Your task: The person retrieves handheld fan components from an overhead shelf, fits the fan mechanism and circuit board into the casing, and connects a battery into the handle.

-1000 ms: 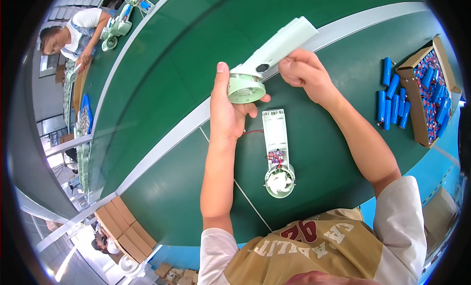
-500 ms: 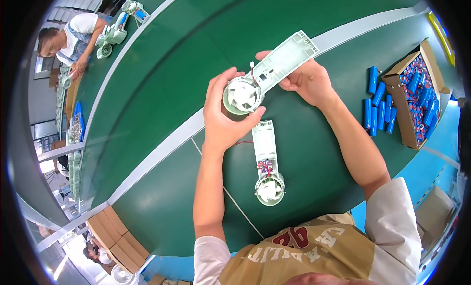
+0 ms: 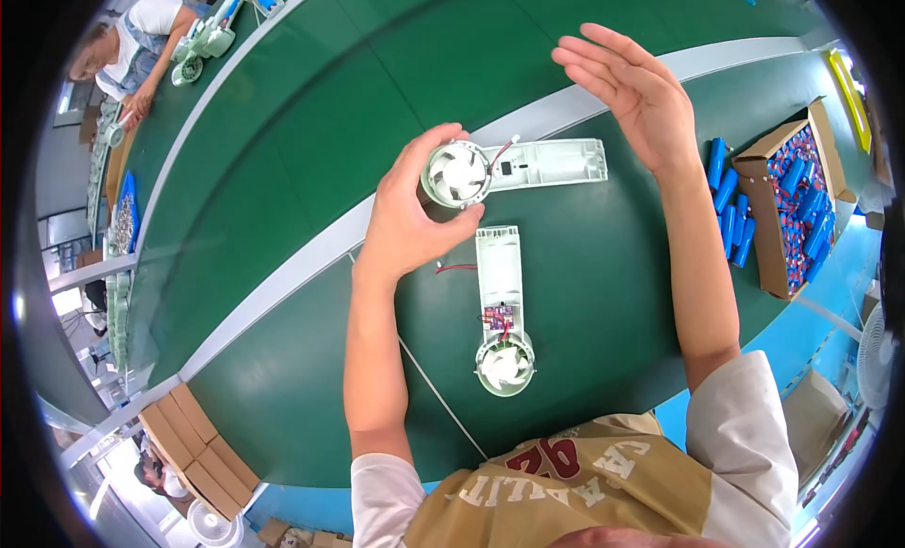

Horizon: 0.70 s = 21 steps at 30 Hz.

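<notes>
My left hand (image 3: pixel 405 204) is closed around the round head of a pale green handheld fan half (image 3: pixel 547 164). White blades show in its ring, and its handle shell points right with a short red wire at the neck. My right hand (image 3: pixel 646 100) is raised beyond the handle's end, fingers stretched out, holding nothing. Nearer to me on the green table lies a second fan half (image 3: pixel 500 265), its head toward me. A small purple circuit board (image 3: pixel 499 317) with red wires sits near its neck.
At the right, several blue cylindrical batteries (image 3: pixel 729 209) lie beside an open cardboard box (image 3: pixel 762 223) full of more. A grey rail (image 3: pixel 311 251) crosses the table ahead of a green belt (image 3: pixel 311 124). At the far left a co-worker (image 3: pixel 141 58) handles similar parts.
My right hand has let go of the fan half's handle and moved up and right, opening. In my left hand the fan half has turned so its handle lies nearly level.
</notes>
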Each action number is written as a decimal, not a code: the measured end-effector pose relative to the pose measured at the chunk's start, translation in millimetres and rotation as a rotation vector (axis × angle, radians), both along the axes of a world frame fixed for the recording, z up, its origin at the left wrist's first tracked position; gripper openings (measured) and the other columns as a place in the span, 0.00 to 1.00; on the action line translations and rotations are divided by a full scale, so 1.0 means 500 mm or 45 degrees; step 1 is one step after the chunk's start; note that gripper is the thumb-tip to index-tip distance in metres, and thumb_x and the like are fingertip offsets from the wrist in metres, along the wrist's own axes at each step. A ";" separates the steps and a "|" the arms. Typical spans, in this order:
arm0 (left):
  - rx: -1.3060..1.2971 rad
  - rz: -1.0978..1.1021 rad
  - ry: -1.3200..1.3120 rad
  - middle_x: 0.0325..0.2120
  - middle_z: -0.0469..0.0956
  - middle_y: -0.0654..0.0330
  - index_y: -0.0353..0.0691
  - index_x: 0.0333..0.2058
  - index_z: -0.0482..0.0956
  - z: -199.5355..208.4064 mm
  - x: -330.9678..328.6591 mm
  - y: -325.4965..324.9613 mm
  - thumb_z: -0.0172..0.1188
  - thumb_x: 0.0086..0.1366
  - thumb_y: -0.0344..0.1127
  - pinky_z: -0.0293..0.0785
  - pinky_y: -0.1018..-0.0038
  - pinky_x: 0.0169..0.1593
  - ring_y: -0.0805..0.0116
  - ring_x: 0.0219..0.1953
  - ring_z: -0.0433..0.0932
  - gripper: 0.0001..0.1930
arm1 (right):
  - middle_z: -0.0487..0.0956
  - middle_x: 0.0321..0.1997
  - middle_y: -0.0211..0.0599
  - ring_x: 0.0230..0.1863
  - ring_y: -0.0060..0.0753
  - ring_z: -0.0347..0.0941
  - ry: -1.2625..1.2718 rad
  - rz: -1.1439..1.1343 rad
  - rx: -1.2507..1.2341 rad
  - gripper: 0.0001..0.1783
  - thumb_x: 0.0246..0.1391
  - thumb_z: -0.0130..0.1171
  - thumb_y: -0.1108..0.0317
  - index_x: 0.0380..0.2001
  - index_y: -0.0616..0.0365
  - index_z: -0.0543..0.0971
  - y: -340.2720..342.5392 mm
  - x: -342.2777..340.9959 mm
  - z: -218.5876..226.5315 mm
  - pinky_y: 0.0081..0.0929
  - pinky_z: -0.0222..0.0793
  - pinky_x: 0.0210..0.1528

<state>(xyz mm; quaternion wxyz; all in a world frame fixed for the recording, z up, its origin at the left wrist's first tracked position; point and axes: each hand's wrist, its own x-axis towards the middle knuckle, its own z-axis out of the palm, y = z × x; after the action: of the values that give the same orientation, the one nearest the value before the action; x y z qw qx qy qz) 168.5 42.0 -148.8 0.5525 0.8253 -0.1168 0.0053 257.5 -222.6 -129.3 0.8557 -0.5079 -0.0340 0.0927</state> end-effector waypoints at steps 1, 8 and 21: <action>-0.027 -0.011 0.095 0.54 0.76 0.53 0.39 0.58 0.70 0.001 -0.001 0.001 0.68 0.45 0.27 0.69 0.66 0.61 0.57 0.57 0.75 0.37 | 0.69 0.63 0.64 0.64 0.52 0.70 -0.039 0.048 -0.037 0.24 0.67 0.36 0.76 0.63 0.78 0.62 0.004 -0.003 0.005 0.35 0.69 0.67; 0.008 0.018 -0.004 0.57 0.74 0.53 0.41 0.61 0.69 0.004 -0.002 0.001 0.70 0.46 0.29 0.59 0.60 0.69 0.52 0.67 0.64 0.40 | 0.81 0.32 0.33 0.30 0.22 0.78 -0.067 0.266 -0.358 0.21 0.72 0.43 0.61 0.56 0.66 0.74 -0.007 -0.024 0.037 0.15 0.71 0.31; -0.023 0.230 -0.713 0.37 0.81 0.56 0.36 0.42 0.84 0.122 -0.061 -0.075 0.75 0.49 0.24 0.78 0.74 0.38 0.66 0.36 0.81 0.19 | 0.79 0.31 0.29 0.21 0.15 0.68 -0.265 0.574 -0.557 0.22 0.67 0.45 0.70 0.60 0.71 0.70 0.028 -0.109 0.150 0.13 0.59 0.21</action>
<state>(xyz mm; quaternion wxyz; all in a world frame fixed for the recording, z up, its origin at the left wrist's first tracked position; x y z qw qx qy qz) 138.2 4.3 -87.8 0.5032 0.7938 -0.1909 0.2831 203.2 -208.8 -54.4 0.6764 -0.6660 -0.2120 0.2324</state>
